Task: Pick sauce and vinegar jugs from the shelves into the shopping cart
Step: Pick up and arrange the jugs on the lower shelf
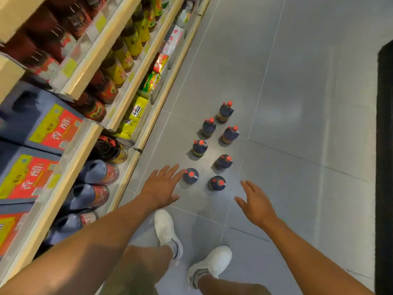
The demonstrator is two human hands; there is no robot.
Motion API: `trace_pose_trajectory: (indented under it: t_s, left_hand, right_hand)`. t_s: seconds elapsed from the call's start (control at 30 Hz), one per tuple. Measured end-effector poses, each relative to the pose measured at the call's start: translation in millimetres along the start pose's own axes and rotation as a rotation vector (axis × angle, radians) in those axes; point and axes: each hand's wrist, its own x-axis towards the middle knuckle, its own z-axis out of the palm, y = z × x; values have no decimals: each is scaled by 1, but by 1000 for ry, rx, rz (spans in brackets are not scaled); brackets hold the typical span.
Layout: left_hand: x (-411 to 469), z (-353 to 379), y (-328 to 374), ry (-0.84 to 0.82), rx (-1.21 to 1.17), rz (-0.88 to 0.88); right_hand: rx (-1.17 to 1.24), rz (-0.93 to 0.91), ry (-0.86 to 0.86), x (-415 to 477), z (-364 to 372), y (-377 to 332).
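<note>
Several dark jugs with red caps stand upright in two rows on the grey tiled floor; the nearest two are the left jug [190,175] and the right jug [217,183]. My left hand [162,185] hovers open, fingers spread, its fingertips just left of the nearest left jug. My right hand [256,204] is open too, a little right of and nearer than the nearest right jug. Neither hand holds anything. More dark jugs [96,172] lie on the lower shelf at left. No shopping cart is in view.
Wooden-edged shelves [136,156] run along the left with sauce bottles, yellow packets and blue boxes [40,122]. My white shoes [167,231] stand on the floor below the hands. A black mat [385,145] borders the right edge.
</note>
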Motion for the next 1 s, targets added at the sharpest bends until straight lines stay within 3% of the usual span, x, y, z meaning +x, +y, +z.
trace_pose_trajectory:
  t_s: [0.5, 0.83, 1.0]
  left_hand:
    - [223, 222, -37, -155, -282, -231]
    - [290, 301, -28, 157, -874, -225]
    - [300, 319, -24, 208, -1015, -242]
  right_hand:
    - [359, 246, -144, 202, 228, 98]
    - [797, 153, 81, 266, 308, 117]
    - [862, 129, 77, 278, 324, 118]
